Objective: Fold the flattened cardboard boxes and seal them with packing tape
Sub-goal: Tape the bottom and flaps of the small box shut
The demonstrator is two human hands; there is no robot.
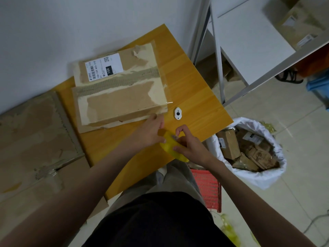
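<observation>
Both hands grip our yellow tape roll; we should free its end before reaching the cardboard box.

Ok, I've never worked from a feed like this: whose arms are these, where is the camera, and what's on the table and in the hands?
There is no machine here. It is one picture from a camera worn on a person's head, looking down at their own bare arms. On the orange table lies a cardboard box with a white shipping label, torn paper and old tape, and beside it a small white oval tool. Both hands work at a yellow roll of packing tape: the left hand holds its far side, the right hand grips it and seems to pick at the tape end. A white bag of cardboard scraps stands on the floor at right.
</observation>
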